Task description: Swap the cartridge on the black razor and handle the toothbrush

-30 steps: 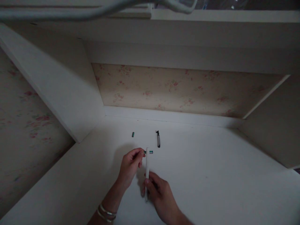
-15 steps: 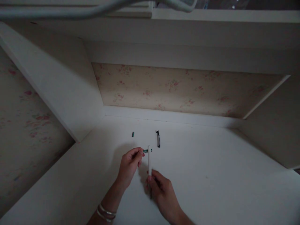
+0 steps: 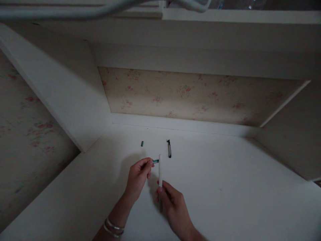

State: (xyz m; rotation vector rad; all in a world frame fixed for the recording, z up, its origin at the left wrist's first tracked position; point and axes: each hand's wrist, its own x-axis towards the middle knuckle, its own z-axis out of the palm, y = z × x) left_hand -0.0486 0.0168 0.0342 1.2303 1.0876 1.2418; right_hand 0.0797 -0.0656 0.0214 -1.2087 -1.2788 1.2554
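Note:
My left hand pinches a thin green-and-black strip between thumb and fingertips. The strip's right end meets a slim white stick near its top; whether it touches the stick or passes behind it I cannot tell. My right hand is closed around the lower part of this stick and keeps it nearly upright. Beyond the hands lie a small dark green piece, much like the strip, and a narrow black handle-like piece with a bent top.
The white tabletop runs back to a low white ledge and flowered wallpaper. White side panels stand at both sides. Overhead are a shelf and a pale curved bar.
The white stick has shifted slightly right and up. A bit of the strip that showed on the stick's right side is now out of sight. The left hand has barely moved.

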